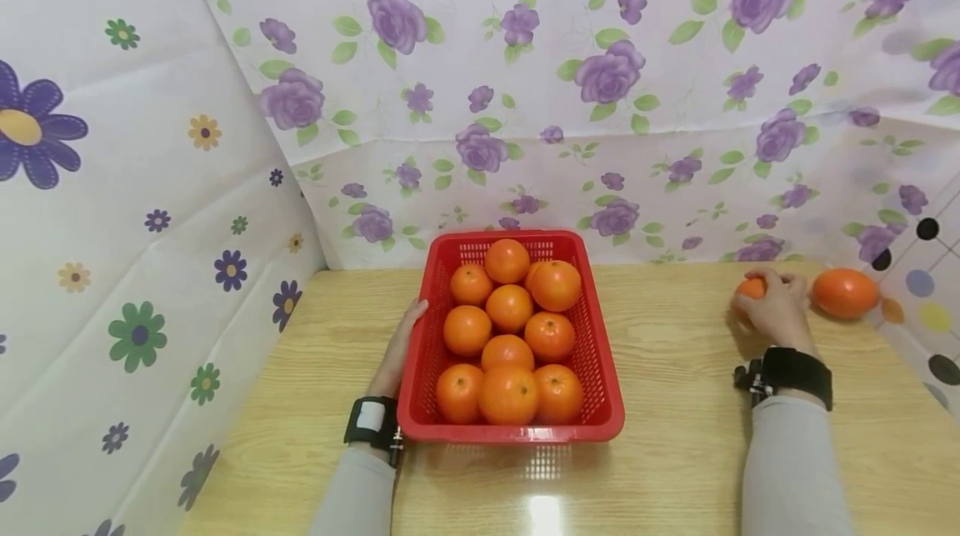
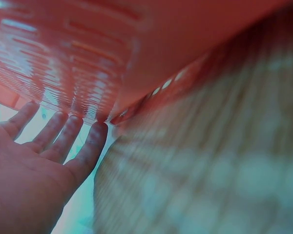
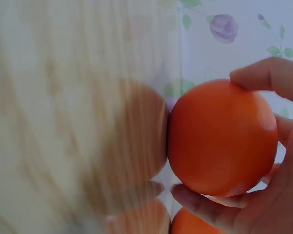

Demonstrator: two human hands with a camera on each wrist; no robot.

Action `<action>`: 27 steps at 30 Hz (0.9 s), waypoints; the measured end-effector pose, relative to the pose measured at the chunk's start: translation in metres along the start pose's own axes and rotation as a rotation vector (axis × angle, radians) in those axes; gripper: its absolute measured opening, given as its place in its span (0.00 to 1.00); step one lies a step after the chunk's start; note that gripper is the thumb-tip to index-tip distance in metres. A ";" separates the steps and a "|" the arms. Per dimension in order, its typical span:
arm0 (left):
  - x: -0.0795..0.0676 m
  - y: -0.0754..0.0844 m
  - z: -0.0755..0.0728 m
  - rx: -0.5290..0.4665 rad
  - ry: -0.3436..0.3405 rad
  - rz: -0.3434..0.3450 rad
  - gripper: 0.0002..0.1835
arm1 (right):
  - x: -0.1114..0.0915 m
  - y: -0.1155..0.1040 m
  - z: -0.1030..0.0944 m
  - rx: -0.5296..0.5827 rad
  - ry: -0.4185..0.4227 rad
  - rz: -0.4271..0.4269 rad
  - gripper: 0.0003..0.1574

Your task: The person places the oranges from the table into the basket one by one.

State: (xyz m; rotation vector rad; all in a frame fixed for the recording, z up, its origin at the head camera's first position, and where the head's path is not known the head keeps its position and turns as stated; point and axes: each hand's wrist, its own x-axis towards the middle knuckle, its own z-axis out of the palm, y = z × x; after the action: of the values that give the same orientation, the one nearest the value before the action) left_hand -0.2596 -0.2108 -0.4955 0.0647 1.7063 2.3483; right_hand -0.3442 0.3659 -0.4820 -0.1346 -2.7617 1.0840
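A red plastic basket (image 1: 510,434) with slotted walls holds several oranges (image 1: 510,308), some piled on others. My left hand (image 1: 397,348) is at the basket's left side. In the left wrist view, that hand's fingers (image 2: 90,144) are extended, tips right at the slotted wall. Far to the right, my right hand (image 1: 782,311) grips a single orange (image 3: 222,139), thumb on one side and fingers round the other. The fruit sits right at the table surface. Just right of that hand lies another orange (image 1: 845,293), partly visible below the gripped one in the right wrist view.
Under everything is a light wood-grain table (image 1: 675,369). A white cloth with purple roses (image 1: 480,148) hangs along its back edge. Another flowered cloth (image 1: 138,336) borders the left, and a dotted one (image 1: 933,315) the right.
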 end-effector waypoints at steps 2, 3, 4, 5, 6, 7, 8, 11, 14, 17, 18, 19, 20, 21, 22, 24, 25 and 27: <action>0.001 0.000 0.000 0.006 0.003 0.003 0.34 | 0.000 -0.001 -0.002 -0.013 -0.036 0.010 0.36; 0.001 0.001 0.001 0.008 0.007 0.004 0.34 | 0.000 -0.002 -0.002 -0.020 -0.052 0.016 0.37; 0.001 0.001 0.001 0.009 0.009 0.006 0.34 | 0.000 -0.002 -0.003 -0.023 -0.065 0.024 0.38; 0.001 0.001 0.001 0.011 0.010 0.009 0.34 | 0.000 -0.002 -0.003 -0.026 -0.073 0.030 0.38; 0.001 0.001 0.001 0.014 0.009 0.014 0.34 | 0.001 -0.002 -0.003 -0.029 -0.078 0.033 0.40; 0.001 0.001 0.002 0.013 0.010 0.017 0.34 | 0.001 -0.002 -0.003 -0.032 -0.079 0.032 0.40; 0.001 0.001 0.002 0.011 0.010 0.018 0.34 | 0.002 -0.002 -0.003 -0.034 -0.080 0.031 0.40; -0.002 0.003 0.004 0.007 0.004 0.014 0.34 | 0.001 -0.005 -0.006 -0.051 -0.093 0.025 0.41; -0.005 0.007 0.006 -0.002 -0.010 0.006 0.33 | -0.002 -0.014 -0.014 -0.070 -0.111 -0.013 0.41; -0.007 0.012 0.008 -0.003 -0.031 -0.001 0.33 | -0.004 -0.026 -0.024 -0.084 -0.106 -0.077 0.40; -0.008 0.013 0.008 -0.006 -0.042 -0.002 0.33 | -0.004 -0.031 -0.026 -0.090 -0.103 -0.099 0.39; -0.008 0.014 0.008 -0.002 -0.048 -0.004 0.32 | -0.004 -0.035 -0.028 -0.093 -0.101 -0.118 0.39; -0.009 0.016 0.009 -0.001 -0.056 -0.003 0.32 | -0.004 -0.039 -0.029 -0.093 -0.099 -0.130 0.39; -0.009 0.016 0.009 0.001 -0.065 -0.002 0.32 | -0.004 -0.042 -0.030 -0.096 -0.103 -0.134 0.39; -0.010 0.017 0.009 0.005 -0.069 0.000 0.32 | -0.004 -0.046 -0.030 -0.098 -0.110 -0.136 0.39; -0.010 0.017 0.009 0.007 -0.080 0.011 0.33 | -0.005 -0.051 -0.030 -0.099 -0.128 -0.140 0.39; -0.010 0.017 0.009 0.009 -0.082 0.016 0.33 | -0.005 -0.053 -0.029 -0.098 -0.134 -0.145 0.39; -0.010 0.016 0.008 0.009 -0.076 0.022 0.33 | -0.006 -0.059 -0.027 -0.098 -0.142 -0.158 0.39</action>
State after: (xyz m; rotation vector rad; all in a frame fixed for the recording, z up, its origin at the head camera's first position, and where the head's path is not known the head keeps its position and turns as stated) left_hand -0.2515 -0.2097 -0.4766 0.1733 1.6887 2.3232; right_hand -0.3348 0.3402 -0.4230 0.1517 -2.8932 0.9531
